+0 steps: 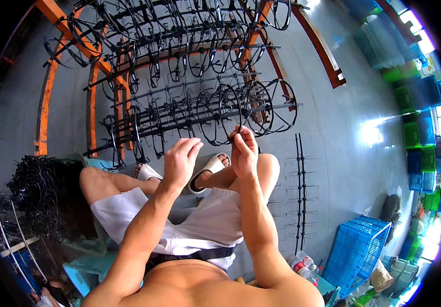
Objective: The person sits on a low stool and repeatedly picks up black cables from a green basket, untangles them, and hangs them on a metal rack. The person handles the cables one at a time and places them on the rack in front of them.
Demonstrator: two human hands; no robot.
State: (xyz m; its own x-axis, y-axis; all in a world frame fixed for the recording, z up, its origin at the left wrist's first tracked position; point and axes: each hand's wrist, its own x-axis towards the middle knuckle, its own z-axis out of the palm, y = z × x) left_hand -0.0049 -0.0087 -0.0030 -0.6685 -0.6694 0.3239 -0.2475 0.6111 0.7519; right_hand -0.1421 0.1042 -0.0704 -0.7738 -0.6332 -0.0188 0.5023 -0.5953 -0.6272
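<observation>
In front of me a rack bar point(164, 125) carries rows of thin black plastic hoop-shaped parts point(273, 110). My right hand point(244, 155) is raised at the near side of this row, thumb and fingers pinched on the lower rim of a black hoop point(220, 110). My left hand point(181, 162) is held up to the left of it, apart from the row. Its fingers are pressed together, and whatever may lie between the tips is too small to make out.
Orange rack posts point(45, 110) stand at the left. A heap of black parts point(41, 192) lies at my left. Right of my knee, a black rod with thin hooks point(299, 189) is on the floor, near a blue crate point(359, 250) and bottles point(302, 266). Another person point(51, 295) shows lower left.
</observation>
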